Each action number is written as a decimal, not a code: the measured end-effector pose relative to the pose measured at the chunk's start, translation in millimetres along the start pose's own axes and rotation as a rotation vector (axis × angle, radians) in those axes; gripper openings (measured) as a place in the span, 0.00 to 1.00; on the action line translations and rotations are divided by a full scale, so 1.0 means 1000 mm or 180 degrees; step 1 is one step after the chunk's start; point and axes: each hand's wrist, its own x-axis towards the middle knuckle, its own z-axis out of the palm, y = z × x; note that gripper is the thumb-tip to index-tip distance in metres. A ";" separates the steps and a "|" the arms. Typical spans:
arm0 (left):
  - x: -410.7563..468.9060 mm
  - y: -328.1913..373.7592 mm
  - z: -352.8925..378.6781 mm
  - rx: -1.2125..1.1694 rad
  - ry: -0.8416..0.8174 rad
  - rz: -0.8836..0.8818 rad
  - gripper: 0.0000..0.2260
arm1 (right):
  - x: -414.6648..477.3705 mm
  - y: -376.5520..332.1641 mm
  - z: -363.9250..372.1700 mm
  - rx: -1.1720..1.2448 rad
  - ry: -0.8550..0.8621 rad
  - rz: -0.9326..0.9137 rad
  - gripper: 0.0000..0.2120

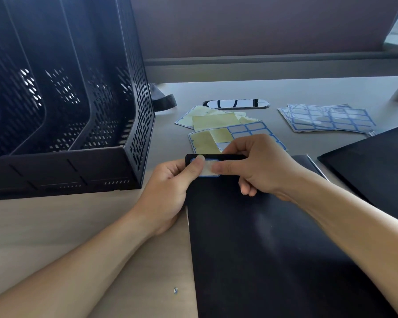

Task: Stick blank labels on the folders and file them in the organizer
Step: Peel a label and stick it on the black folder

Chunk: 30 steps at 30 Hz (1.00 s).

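A black folder (262, 237) is laid flat on the worktop (55, 237) under both hands, top corner kept farthest from the body so the label spot is in easy reach. A blank blue-bordered label (206, 168) is being pressed onto that top corner. The left hand (168, 187) is clamped on the folder's left edge, thumb on top over the label's left end, fingers curled underneath; likely to pin the folder and anchor the label while it is smoothed. The right hand (255, 166) is laid over the top edge, forefinger tip held flat on the label's right part, other fingers curled in, nothing gripped. The hands are close together, thumb and forefinger nearly touching over the label. Both forearms are angled in from below, wrists low over the worktop.

Just beyond the right hand, used label sheets (214, 127) with yellowish backing exposed are kept; further right of them, full label sheets (326, 119) are stacked. More dark folders (377, 157) are waiting to the right of the right hand. The black mesh organizer (67, 99) is stood left of and beyond the left hand, slots apparently empty. Filing is judged not yet begun for this folder.
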 end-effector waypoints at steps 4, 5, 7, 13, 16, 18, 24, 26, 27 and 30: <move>0.000 0.000 -0.003 0.0029 -0.0116 0.0002 0.15 | -0.001 0.000 0.000 -0.0001 0.0001 -0.0010 0.14; 0.000 0.000 -0.003 0.0047 -0.0135 0.0006 0.15 | -0.001 0.000 -0.001 0.0029 -0.0044 0.0013 0.15; 0.001 -0.001 -0.004 0.0043 -0.0181 -0.0005 0.15 | 0.000 0.000 -0.002 -0.0003 -0.0074 0.0040 0.19; 0.001 0.000 -0.005 0.0016 -0.0307 0.0094 0.12 | 0.001 0.002 0.004 -0.0211 0.0154 -0.0092 0.18; 0.001 -0.003 -0.007 0.0149 -0.0388 0.0197 0.11 | 0.000 0.001 0.001 -0.0095 0.0061 -0.0041 0.18; 0.002 -0.004 -0.007 0.0199 -0.0357 0.0182 0.12 | 0.001 0.001 0.000 0.0080 -0.0032 0.0021 0.15; 0.001 -0.002 -0.004 0.0232 -0.0321 0.0194 0.13 | 0.003 0.003 0.003 0.0060 0.0214 -0.0026 0.14; 0.001 -0.002 -0.003 0.0121 -0.0288 0.0143 0.13 | 0.003 0.002 0.001 0.0073 0.0194 -0.0042 0.14; 0.001 -0.002 -0.003 0.0134 -0.0272 0.0147 0.13 | 0.002 0.002 0.000 0.0075 0.0104 -0.0030 0.14; 0.001 -0.003 -0.004 0.0252 -0.0236 0.0141 0.14 | 0.000 0.001 -0.002 -0.0026 -0.0174 -0.0005 0.16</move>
